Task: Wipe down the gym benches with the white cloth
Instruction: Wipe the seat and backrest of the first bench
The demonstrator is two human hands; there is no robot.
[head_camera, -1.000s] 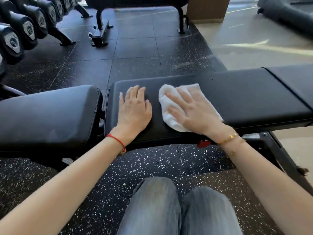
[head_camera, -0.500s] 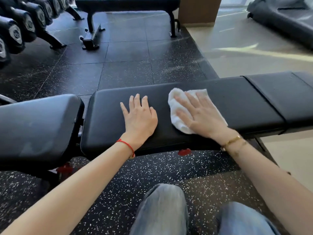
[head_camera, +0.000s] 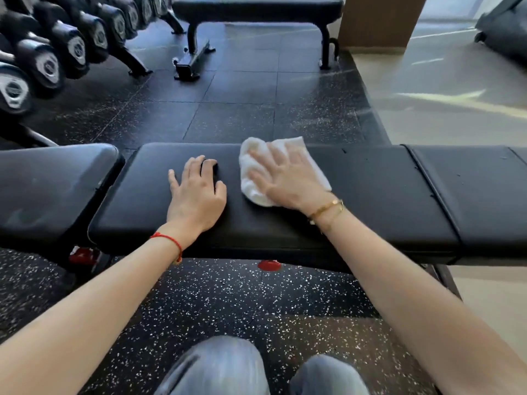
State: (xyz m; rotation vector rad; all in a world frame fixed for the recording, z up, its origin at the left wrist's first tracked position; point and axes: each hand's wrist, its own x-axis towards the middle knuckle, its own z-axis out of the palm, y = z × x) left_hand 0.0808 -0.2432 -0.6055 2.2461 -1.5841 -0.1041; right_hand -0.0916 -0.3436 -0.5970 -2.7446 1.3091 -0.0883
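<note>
A long black padded gym bench (head_camera: 370, 195) runs across the view in front of me. The white cloth (head_camera: 251, 189) lies bunched on its middle pad. My right hand (head_camera: 285, 178) presses flat on the cloth with fingers spread, covering most of it. My left hand (head_camera: 196, 195) rests palm down on the bare pad just left of the cloth, fingers straight and slightly blurred. A separate black pad (head_camera: 51, 189) of the bench sits at the left, across a narrow gap.
A rack of black dumbbells (head_camera: 48, 64) lines the far left. A second flat bench (head_camera: 256, 10) stands at the back on dark rubber floor tiles. A wooden pillar (head_camera: 379, 21) and pale floor lie at the back right. My knees (head_camera: 222, 369) are below.
The view has shifted, so the bench sits lower and further left in frame. My right hand and the cloth have slid toward the far edge of the pad. My left hand stays flat beside them.
</note>
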